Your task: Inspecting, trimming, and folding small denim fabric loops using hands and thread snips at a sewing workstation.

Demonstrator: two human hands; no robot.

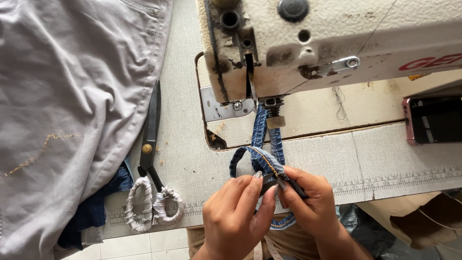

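Observation:
A narrow blue denim strip (263, 144) with orange stitching runs from under the presser foot (272, 111) of a worn cream sewing machine (308, 43) toward me and loops back on itself. My left hand (238, 214) pinches the strip's near end between thumb and fingers. My right hand (308, 200) grips the same folded end from the right. Both hands meet at the fold, just in front of the needle plate (219, 107).
Black scissors (150, 139) with cloth-wrapped handles lie left of the machine. A grey garment (67, 96) covers the table's left side, with dark blue fabric (96, 207) under it. A phone (433, 119) rests at the right. A ruler strip (385, 182) runs along the table's front edge.

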